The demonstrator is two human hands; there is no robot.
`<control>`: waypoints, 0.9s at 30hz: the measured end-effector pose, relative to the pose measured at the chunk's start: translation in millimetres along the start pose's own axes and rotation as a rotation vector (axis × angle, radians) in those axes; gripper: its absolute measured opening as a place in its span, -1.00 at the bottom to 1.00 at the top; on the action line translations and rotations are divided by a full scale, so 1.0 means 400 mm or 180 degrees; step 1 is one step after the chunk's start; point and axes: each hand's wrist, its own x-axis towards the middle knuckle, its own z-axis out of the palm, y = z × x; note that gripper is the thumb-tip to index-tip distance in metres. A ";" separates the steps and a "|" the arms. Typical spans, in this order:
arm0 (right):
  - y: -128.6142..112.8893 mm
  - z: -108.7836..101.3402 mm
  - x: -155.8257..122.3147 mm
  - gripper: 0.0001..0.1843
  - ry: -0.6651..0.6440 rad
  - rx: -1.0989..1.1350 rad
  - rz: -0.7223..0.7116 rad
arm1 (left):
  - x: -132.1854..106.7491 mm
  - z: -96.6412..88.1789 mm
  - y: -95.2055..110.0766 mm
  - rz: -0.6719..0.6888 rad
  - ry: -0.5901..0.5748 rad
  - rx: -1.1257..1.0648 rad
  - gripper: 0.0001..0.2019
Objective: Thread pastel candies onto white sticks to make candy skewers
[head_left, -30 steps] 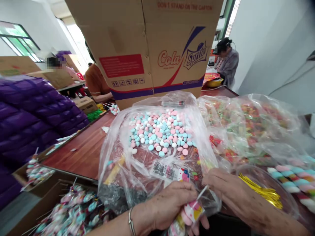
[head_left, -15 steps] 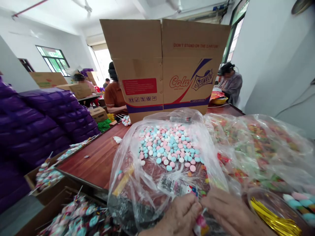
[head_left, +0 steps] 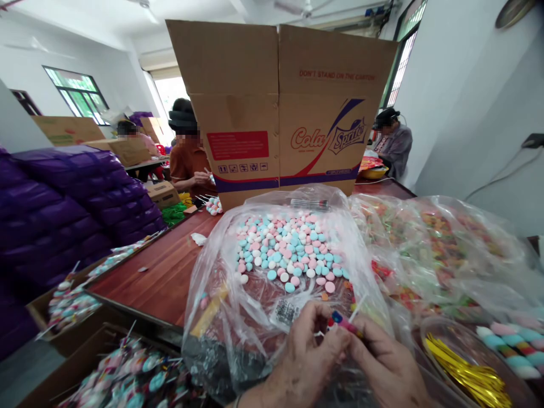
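My left hand (head_left: 305,352) and my right hand (head_left: 385,356) meet low in the view, in front of an open clear plastic bag (head_left: 199,283). Between the fingertips of both is a small wrapped candy stick (head_left: 347,324) with pink, blue and red showing, its white stick pointing up to the right. Fingers of both hands are closed around it, hiding most of its wrapper. Pink, blue and white round candies (head_left: 293,249) are piled on the bag just beyond. A printed wrapper (head_left: 284,313) lies by the left fingers.
A tall carton (head_left: 242,113) stands behind the candies. Gold twist ties (head_left: 467,371) fill a clear tub at right, near candy twists (head_left: 514,348). Bags of colourful candy (head_left: 442,243) lie beyond. Boxes of candy sticks (head_left: 131,374) sit lower left. Co-workers sit behind.
Both hands have risen and drawn together, lifting the candy stick; its stick now points up to the right. The view has shifted slightly. A co-worker's hands now show beside the carton.
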 end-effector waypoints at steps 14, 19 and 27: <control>0.021 -0.066 0.014 -0.64 -0.0959 0.0143 -0.0227 | 0.026 -0.021 -0.038 -0.1003 -0.0719 -0.1468 -0.71; -0.006 -0.092 0.012 -0.82 -0.1139 -0.1073 -0.1265 | 0.036 -0.029 -0.056 -0.1719 -0.1058 -0.1399 -0.78; -0.012 -0.070 -0.019 -0.73 -0.0535 -0.1294 -0.1343 | 0.035 -0.063 -0.041 -0.1643 -0.1902 -0.1144 -0.65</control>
